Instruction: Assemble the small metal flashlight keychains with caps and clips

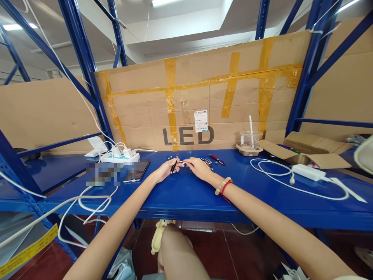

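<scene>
Over the blue shelf top (175,198), my two hands meet near the middle. My left hand (163,172) is closed around a slim black pen-like piece (174,167) with a shiny end, tilted upward. My right hand (200,168) pinches a small thin blue piece (182,162) that lies between the fingertips of both hands. Its exact kind is too small to make out. Just beyond my right hand lie a red-handled hand tool (217,159) and another small tool (208,161), partly hidden by the hand. Tiny loose parts are scattered beside them.
A white power strip (119,156) with plugs and a dark tablet-like device (137,171) are at left. To the right are a plastic cup (250,137) with a straw, a white power adapter (309,172) with cable, and an open cardboard box (305,146). A cardboard panel (140,112) stands behind.
</scene>
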### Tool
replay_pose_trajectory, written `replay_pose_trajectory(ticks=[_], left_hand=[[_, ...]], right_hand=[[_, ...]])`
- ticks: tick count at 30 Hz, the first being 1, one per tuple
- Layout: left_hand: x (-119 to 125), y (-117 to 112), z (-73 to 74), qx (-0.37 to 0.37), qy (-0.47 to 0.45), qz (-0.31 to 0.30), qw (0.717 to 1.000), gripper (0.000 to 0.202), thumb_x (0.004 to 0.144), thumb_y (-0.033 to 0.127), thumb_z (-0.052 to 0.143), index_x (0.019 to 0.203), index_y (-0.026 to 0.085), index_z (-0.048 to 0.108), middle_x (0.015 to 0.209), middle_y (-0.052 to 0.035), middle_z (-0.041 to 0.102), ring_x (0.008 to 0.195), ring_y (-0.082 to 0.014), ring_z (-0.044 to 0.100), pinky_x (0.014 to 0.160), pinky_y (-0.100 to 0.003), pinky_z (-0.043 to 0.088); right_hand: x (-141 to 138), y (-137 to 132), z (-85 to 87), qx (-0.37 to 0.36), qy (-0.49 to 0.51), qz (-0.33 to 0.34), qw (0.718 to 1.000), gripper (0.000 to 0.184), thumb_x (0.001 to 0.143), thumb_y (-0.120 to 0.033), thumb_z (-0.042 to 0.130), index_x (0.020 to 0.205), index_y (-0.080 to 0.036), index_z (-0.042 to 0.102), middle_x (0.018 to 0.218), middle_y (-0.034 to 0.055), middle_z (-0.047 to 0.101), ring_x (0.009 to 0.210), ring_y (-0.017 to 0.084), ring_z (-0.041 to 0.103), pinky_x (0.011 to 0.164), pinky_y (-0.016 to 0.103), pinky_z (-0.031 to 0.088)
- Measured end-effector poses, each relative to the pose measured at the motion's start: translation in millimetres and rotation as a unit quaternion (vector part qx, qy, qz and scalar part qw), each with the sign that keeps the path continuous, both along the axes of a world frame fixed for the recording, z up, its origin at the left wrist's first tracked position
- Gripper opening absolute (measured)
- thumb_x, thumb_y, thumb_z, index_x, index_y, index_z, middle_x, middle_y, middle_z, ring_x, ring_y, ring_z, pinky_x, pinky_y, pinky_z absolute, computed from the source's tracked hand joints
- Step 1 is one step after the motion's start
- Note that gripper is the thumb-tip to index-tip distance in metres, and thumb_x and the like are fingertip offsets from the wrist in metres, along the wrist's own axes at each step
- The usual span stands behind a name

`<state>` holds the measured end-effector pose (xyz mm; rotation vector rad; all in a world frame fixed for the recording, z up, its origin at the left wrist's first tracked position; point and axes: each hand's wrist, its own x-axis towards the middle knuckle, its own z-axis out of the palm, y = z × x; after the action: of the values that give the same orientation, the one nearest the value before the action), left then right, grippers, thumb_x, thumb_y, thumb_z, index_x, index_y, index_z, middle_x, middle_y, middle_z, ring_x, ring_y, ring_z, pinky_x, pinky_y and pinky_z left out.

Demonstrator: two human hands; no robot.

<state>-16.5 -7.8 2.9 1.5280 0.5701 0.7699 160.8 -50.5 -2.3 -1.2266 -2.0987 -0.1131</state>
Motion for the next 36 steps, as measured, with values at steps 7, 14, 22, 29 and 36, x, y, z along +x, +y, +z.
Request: replay_pose_trajectory(ticks=[7, 14, 22, 29, 36], left_hand=[[0.8, -1.7, 0.0, -0.017, -0.012, 0.012, 1.000, 0.025, 0.081, 0.040, 0.051, 0.083, 0.015, 0.050, 0.076, -0.0037, 0.059, 0.056, -0.0088, 0.046, 0.049, -0.020, 0.029], [0.4, -2.0, 0.9, -0.012, 0.012, 0.008, 1.000, 0.031, 0.076, 0.043, 0.056, 0.084, 0.013, 0.051, 0.065, 0.0008, 0.048, 0.049, -0.0067, 0.039, 0.045, -0.020, 0.024], [1.6, -3.9, 2.3, -0.014, 0.026, -0.004, 1.000, 0.033, 0.074, 0.043, 0.058, 0.084, 0.012, 0.052, 0.065, 0.0021, 0.042, 0.049, -0.0054, 0.036, 0.044, -0.020, 0.022], [0.7, -2.5, 2.4, -0.007, 0.034, 0.005, 0.999, 0.030, 0.076, 0.041, 0.057, 0.082, 0.011, 0.052, 0.063, 0.0013, 0.045, 0.049, -0.0061, 0.038, 0.044, -0.020, 0.024], [1.2, -0.3, 0.2, 0.008, 0.042, 0.010, 0.999, 0.029, 0.076, 0.040, 0.057, 0.081, 0.012, 0.052, 0.063, 0.0013, 0.046, 0.049, -0.0061, 0.037, 0.045, -0.020, 0.024]], right_hand=[[-1.1, -3.1, 3.6, 0.017, 0.028, 0.000, 0.999, 0.020, 0.087, -0.019, 0.045, 0.096, -0.019, 0.063, 0.095, 0.0051, 0.067, 0.085, 0.017, 0.062, 0.075, 0.028, 0.044], [-2.0, -5.1, 3.4, 0.031, 0.027, 0.025, 0.999, 0.012, 0.081, -0.021, 0.055, 0.088, -0.021, 0.065, 0.091, 0.0027, 0.067, 0.082, 0.016, 0.061, 0.072, 0.025, 0.044], [-2.2, -6.4, 1.6, 0.023, 0.035, 0.025, 0.999, 0.017, 0.081, -0.029, 0.055, 0.090, -0.020, 0.066, 0.091, 0.0036, 0.067, 0.071, 0.014, 0.060, 0.066, 0.025, 0.044], [-3.5, -6.7, 1.3, 0.009, 0.051, 0.041, 0.998, 0.017, 0.082, -0.026, 0.054, 0.089, -0.021, 0.069, 0.090, 0.0041, 0.068, 0.078, 0.016, 0.062, 0.072, 0.027, 0.045], [-3.9, -2.5, -2.8, -0.013, 0.095, 0.053, 0.994, 0.021, 0.079, -0.023, 0.055, 0.097, -0.018, 0.066, 0.091, 0.0050, 0.069, 0.078, 0.016, 0.064, 0.070, 0.025, 0.048]])
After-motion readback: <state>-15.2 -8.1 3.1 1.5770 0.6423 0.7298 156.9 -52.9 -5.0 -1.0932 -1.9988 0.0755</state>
